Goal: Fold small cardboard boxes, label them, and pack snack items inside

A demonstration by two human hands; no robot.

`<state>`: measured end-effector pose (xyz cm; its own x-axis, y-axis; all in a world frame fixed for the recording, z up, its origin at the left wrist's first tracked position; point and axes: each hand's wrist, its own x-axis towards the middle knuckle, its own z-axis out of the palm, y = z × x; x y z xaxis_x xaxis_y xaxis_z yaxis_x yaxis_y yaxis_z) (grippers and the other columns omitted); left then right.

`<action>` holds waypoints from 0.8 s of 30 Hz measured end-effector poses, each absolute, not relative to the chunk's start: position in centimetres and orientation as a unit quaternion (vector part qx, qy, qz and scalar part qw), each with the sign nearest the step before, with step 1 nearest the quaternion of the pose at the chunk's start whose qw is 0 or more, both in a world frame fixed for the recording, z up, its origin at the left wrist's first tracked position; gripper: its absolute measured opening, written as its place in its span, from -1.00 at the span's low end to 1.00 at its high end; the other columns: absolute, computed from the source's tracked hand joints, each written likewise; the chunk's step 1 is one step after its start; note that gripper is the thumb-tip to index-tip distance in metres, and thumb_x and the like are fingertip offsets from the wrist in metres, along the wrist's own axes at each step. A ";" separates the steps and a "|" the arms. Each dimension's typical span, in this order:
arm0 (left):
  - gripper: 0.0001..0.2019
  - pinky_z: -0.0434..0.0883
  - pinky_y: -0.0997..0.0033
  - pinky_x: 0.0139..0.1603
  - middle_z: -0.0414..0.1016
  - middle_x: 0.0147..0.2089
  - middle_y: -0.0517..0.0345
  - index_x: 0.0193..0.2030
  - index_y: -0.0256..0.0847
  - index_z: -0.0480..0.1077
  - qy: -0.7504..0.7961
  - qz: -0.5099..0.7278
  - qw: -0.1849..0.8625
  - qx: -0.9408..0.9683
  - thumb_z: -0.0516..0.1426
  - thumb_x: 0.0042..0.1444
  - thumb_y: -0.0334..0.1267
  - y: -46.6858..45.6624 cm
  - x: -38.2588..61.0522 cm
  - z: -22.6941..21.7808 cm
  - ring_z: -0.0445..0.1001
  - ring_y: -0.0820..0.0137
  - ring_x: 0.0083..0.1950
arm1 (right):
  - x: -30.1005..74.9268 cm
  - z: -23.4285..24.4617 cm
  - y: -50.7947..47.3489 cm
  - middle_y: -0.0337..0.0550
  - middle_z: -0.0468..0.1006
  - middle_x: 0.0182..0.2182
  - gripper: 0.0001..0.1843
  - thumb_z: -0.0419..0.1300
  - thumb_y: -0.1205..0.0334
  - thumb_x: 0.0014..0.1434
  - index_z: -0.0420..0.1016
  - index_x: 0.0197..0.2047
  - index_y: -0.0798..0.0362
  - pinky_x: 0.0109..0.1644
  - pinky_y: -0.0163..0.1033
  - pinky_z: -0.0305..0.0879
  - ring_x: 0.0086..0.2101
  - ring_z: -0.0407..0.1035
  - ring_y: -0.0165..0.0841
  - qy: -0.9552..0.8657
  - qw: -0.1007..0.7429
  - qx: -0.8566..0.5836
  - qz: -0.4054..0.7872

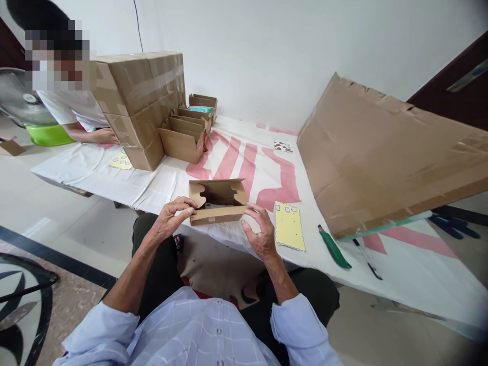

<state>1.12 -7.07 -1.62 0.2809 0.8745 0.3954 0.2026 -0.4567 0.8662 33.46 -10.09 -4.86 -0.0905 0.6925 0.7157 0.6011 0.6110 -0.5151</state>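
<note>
A small open cardboard box (219,216) stands at the table's front edge, its side flaps folded inward and something pale, not clear in kind, inside. My left hand (173,218) grips its left front corner, thumb by the front wall and fingers at the side flap. At the right front corner, my right hand (261,231) touches the box with its fingertips, thumb held apart and palm holding nothing. Just right of that hand lies a yellow sheet (290,226) with small drawn shapes. Farther right are a green-handled cutting tool (334,248) and a slim black pen-like item (367,259).
Stacked taped cartons (141,96) stand at the left, beside several open boxes (183,140). A large cardboard panel (392,157) leans over the table's right side. Behind the cartons sits another person (76,109), an arm on the white-and-pink tablecloth (244,152). A patterned card (282,146) lies farther back.
</note>
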 end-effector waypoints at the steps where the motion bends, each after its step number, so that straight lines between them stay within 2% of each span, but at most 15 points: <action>1: -0.64 0.53 0.07 0.18 0.69 -0.03 -0.09 -0.32 -0.14 0.68 0.382 0.464 0.359 0.714 0.27 0.37 0.07 -7.0 1.1 -1.6 0.63 0.14 0.02 | 33.5 -5.1 -10.3 0.02 0.61 0.19 -0.71 0.27 0.27 0.40 0.57 0.16 -0.11 0.33 0.18 0.47 0.20 0.52 -0.08 -0.737 0.511 -0.441 0.043; 5: -0.69 0.53 0.03 0.20 0.69 -0.07 -0.07 -0.36 -0.14 0.63 0.386 0.460 0.331 0.728 0.36 0.27 0.03 -6.4 1.5 -1.7 0.62 0.15 0.02 | 33.5 -5.6 -10.6 0.03 0.62 0.17 -0.69 0.27 0.29 0.39 0.58 0.16 -0.11 0.30 0.19 0.50 0.18 0.54 -0.06 -0.734 0.511 -0.445 0.040; 9: -0.80 0.54 0.12 0.08 0.68 0.03 -0.11 -0.18 -0.13 0.66 0.381 0.451 0.293 0.752 0.34 0.28 -0.05 -5.9 1.8 -1.4 0.61 0.13 0.11 | 33.4 -5.4 -10.4 0.03 0.63 0.15 -0.70 0.27 0.32 0.39 0.58 0.15 -0.10 0.27 0.16 0.52 0.16 0.55 -0.08 -0.736 0.515 -0.439 0.021; 11: -0.78 0.54 0.13 0.06 0.67 0.12 -0.14 -0.07 -0.13 0.67 0.383 0.433 0.266 0.771 0.35 0.26 -0.07 -5.5 1.7 -1.2 0.58 0.09 0.18 | 33.3 -5.1 -10.4 0.03 0.63 0.12 -0.73 0.27 0.33 0.40 0.57 0.13 -0.09 0.25 0.14 0.53 0.13 0.55 -0.09 -0.738 0.514 -0.437 0.012; 16: -0.63 0.54 0.01 0.21 0.63 0.27 -0.19 0.12 -0.14 0.64 0.386 0.394 0.240 0.799 0.36 0.25 -0.02 -4.3 1.8 -0.5 0.54 0.01 0.29 | 33.3 -4.6 -10.3 0.03 0.64 0.09 -0.75 0.27 0.31 0.39 0.58 0.10 -0.07 0.24 0.15 0.51 0.11 0.55 -0.08 -0.740 0.509 -0.439 0.017; 21: -0.68 0.40 -0.14 0.45 0.70 0.15 -0.14 0.02 -0.12 0.68 0.343 0.402 0.286 0.799 0.22 0.40 0.03 -4.1 1.9 -0.3 0.56 0.01 0.31 | 32.9 -3.6 -9.5 0.01 0.66 0.04 -0.76 0.26 0.29 0.40 0.58 0.10 -0.07 0.21 0.13 0.52 0.07 0.55 -0.08 -0.742 0.498 -0.449 0.005; 24: -0.65 0.32 -0.25 0.54 0.68 0.24 -0.13 0.05 -0.08 0.70 0.334 0.409 0.342 0.777 0.26 0.36 0.09 -4.8 1.4 -0.6 0.46 -0.08 0.45 | 32.2 -2.3 -8.6 0.00 0.68 -0.01 -0.76 0.27 0.28 0.40 0.59 0.10 -0.07 0.17 0.14 0.51 0.03 0.55 -0.06 -0.758 0.475 -0.447 -0.015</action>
<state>1.42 -4.77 -0.58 0.4424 0.7988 0.4077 0.2395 -0.5434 0.8046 32.24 -8.63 -2.32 -0.1491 0.6631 0.7335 0.6913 0.6003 -0.4021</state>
